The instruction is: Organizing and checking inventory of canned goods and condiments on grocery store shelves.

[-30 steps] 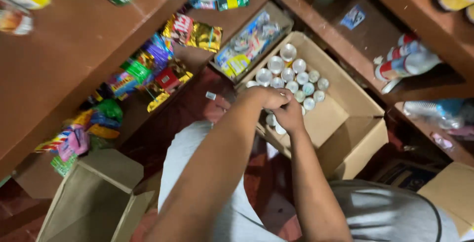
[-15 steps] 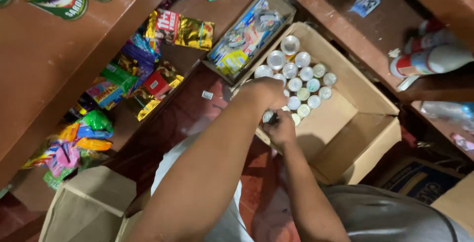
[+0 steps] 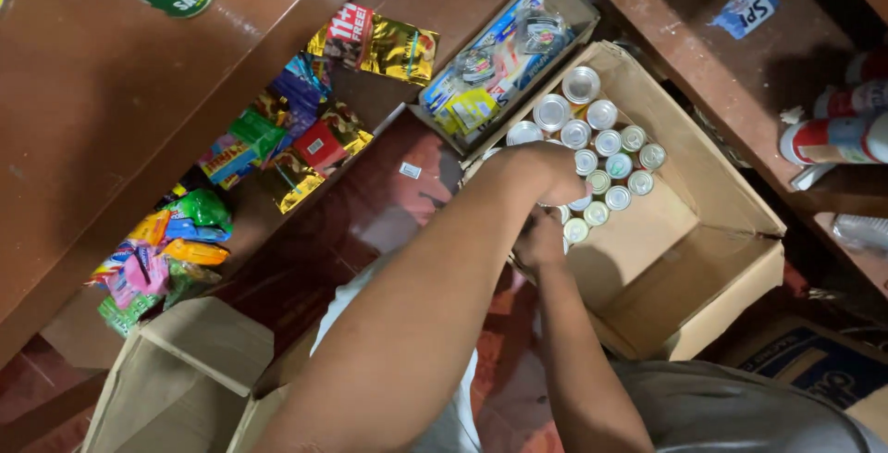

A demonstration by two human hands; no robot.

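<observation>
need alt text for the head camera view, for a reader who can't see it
Seen from above, a person's left hand and right hand reach into an open cardboard box among silver-topped cans. Bright snack packets lie on a brown shelf to the left, and a second box is open below.

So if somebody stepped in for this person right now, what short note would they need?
Left hand: down in the open cardboard box, over the near tins; its grip is hidden.
Right hand: at the box's near edge beside the tins, grip hidden too.
Small silver-topped tins: standing upright in rows in the far corner of the box.
Done: about half the box floor is filled.
Left: the other half is bare cardboard.
</observation>
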